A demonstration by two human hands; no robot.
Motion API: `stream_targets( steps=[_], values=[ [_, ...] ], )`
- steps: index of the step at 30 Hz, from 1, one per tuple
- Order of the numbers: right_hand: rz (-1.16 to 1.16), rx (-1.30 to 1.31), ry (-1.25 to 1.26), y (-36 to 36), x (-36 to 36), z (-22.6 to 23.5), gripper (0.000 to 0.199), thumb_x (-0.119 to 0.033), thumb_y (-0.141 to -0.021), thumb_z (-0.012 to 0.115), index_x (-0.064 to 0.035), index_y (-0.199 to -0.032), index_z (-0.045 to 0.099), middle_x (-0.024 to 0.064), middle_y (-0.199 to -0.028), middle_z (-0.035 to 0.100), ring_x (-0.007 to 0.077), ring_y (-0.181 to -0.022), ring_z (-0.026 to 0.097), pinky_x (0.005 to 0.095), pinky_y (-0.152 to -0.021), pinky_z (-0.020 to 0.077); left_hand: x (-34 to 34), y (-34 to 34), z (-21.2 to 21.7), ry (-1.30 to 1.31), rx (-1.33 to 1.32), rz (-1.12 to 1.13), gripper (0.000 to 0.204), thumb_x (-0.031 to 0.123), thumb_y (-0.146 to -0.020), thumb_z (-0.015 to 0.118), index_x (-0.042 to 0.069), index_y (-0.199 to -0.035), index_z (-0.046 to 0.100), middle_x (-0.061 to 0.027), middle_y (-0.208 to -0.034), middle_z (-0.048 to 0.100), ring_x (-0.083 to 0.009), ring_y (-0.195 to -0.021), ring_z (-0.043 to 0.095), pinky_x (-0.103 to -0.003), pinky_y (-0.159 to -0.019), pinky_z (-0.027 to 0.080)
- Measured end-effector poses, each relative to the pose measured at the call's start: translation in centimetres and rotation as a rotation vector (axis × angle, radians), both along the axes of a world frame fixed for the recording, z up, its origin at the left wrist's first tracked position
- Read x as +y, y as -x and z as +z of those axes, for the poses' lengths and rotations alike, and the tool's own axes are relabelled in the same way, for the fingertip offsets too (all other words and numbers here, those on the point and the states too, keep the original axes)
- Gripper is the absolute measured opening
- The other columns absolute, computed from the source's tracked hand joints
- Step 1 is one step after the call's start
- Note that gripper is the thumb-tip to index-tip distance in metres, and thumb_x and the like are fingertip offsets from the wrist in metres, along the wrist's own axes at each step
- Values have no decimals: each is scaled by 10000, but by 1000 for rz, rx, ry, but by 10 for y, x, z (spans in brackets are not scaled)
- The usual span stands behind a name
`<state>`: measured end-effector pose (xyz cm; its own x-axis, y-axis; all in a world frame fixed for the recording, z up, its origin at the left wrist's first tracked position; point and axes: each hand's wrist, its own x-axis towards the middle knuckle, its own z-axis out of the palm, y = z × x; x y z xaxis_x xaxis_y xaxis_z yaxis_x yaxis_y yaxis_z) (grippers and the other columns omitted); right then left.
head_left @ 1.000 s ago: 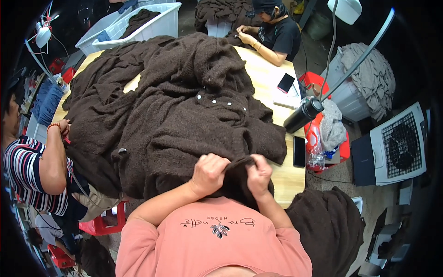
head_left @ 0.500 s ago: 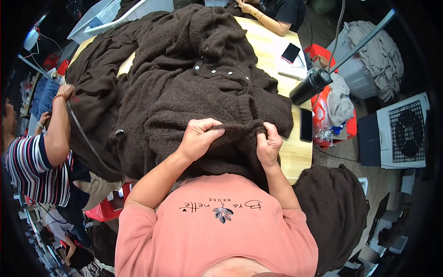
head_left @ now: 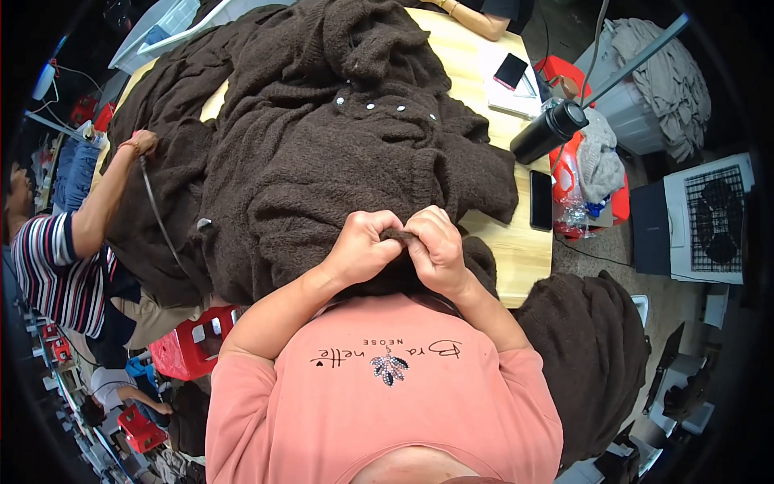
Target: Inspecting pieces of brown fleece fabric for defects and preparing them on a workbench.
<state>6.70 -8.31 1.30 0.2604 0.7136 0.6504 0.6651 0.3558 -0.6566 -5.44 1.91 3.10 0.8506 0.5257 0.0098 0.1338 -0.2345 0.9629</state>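
A dark brown knitted garment (head_left: 339, 153) with a row of small silver studs lies heaped over the wooden table (head_left: 524, 250). My left hand (head_left: 364, 246) and my right hand (head_left: 435, 250) are close together at the near edge of the table, both pinching the same small fold of the brown knit between fingers and thumbs. The fold sits just in front of my chest. The rest of the garment spreads away from my hands toward the far side.
A black phone (head_left: 540, 200) lies at the table's right edge, a black flask (head_left: 548, 133) beyond it. A person in a striped top (head_left: 56, 258) reaches to the pile from the left. More brown knit hangs at the lower right (head_left: 588, 355). A fan (head_left: 713, 218) stands right.
My hands have drawn closer together on the garment's near edge, from gripping apart to pinching one spot. The person at the left has stretched an arm out to the pile.
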Motion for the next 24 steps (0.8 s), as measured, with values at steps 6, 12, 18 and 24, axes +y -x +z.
stream_targets(
  steps=[6,12,18,24],
  values=[
    [-182,23,49,-14,-15,-12,168,23,-728,612,-1,-889,568,123,-900,582,255,-830,564,317,-758,450,5,-1,5,460,-96,24,75,43,-824,611,-11,-790,652,-6,-721,635,-45,-632,543,-188,-569,444],
    [89,483,736,-48,-59,-65,359,-60,-715,673,41,-1046,575,88,-941,637,122,-877,564,271,-806,445,22,-4,6,189,-207,100,32,16,-784,631,-13,-785,644,36,-712,583,-38,-665,500,-187,-600,403],
    [-122,566,504,-41,-73,-75,205,48,-791,555,29,-989,604,69,-891,630,122,-852,574,241,-753,451,18,-7,9,306,-125,96,30,13,-791,616,-9,-783,635,39,-695,577,-31,-647,489,-181,-587,397],
    [-193,-80,184,-33,-82,20,278,122,-727,515,24,-982,565,136,-887,649,261,-785,631,295,-715,504,8,-12,21,502,-143,45,42,2,-795,601,-7,-776,637,21,-688,594,-25,-620,503,-179,-555,407]
  ],
)
